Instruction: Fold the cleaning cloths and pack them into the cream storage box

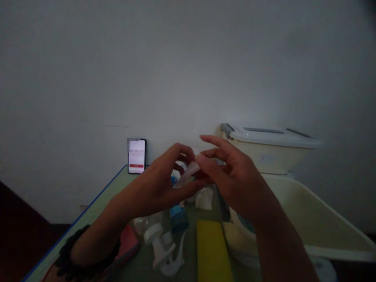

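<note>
Above the table, both hands come together on a thin, whitish, see-through sheet (189, 172), perhaps plastic film or a small bag. My left hand (164, 178) pinches it from the left, thumb below and fingers curled above. My right hand (233, 172) grips its upper right edge between thumb and fingers, with the index finger raised. Under the hands lie a blue bottle (179, 219) and a crumpled white tissue-like piece (205, 198). Nearer to me is a clear bottle with a white trigger spray head (160, 246).
A lit phone (136, 156) leans on the wall at the table's (113, 182) back left. In front are a yellow block (213, 250) and a red cloth (127, 243). At right stand a cream basin (329, 219) and a lidded cream box (264, 154).
</note>
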A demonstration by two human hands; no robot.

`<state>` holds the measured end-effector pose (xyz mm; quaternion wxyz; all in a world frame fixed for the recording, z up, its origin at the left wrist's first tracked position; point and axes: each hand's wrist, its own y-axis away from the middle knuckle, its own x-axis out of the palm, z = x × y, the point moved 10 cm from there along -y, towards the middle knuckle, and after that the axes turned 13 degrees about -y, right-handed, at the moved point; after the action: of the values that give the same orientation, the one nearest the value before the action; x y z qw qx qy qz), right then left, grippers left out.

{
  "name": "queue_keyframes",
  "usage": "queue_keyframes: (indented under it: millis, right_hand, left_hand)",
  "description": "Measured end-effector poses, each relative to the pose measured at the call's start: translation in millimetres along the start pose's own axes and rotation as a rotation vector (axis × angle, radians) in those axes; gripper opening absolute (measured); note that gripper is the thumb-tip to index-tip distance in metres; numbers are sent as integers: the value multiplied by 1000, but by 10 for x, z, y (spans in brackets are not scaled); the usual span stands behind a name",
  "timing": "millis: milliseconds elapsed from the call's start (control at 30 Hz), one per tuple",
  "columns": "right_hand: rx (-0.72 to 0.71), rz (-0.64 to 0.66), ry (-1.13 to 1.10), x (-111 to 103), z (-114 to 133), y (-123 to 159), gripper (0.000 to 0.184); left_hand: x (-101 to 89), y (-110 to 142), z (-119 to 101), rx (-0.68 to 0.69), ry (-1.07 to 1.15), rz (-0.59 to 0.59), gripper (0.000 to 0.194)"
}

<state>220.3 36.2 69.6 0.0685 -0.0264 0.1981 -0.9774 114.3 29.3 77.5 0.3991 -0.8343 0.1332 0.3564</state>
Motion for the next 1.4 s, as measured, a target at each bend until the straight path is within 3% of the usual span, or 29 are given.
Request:
queue_keyframes:
  millis: [133, 333, 500, 633, 833, 967, 1100, 1267, 1400]
  right_hand:
    - [-22, 59, -71, 21, 32, -2, 31]
    - [-162, 17, 287, -67, 111, -13, 25]
    - [-89, 85, 173, -20, 36, -15, 14]
    - [-147, -1, 84, -61, 121, -21, 12]
    - [-260, -237, 22, -318, 234, -10, 12]
    - [-265, -312, -97, -452, 210, -10, 19]
    - [-236, -297, -199, -465, 153, -38, 23]
    - [-125, -186, -260, -307, 56, -71, 28]
    - [-130, -163, -205, -211, 88, -51, 29]
  left_hand:
    - [-73, -2, 223, -114, 80, -79, 22]
    - [11, -17, 305, -159, 446, -19, 9]
    - [72, -24, 284, -180, 624, 27, 8]
    - [188, -5, 274, -208, 672, 145, 20]
    - [325, 51, 291, -281, 643, 302, 26]
    - [333, 63, 284, -245, 597, 324, 23]
    - [328, 70, 261, -194, 583, 326, 20]
    - [386, 93, 163, -154, 426, 408, 33]
    - [422, 83, 124, -107, 274, 447, 22]
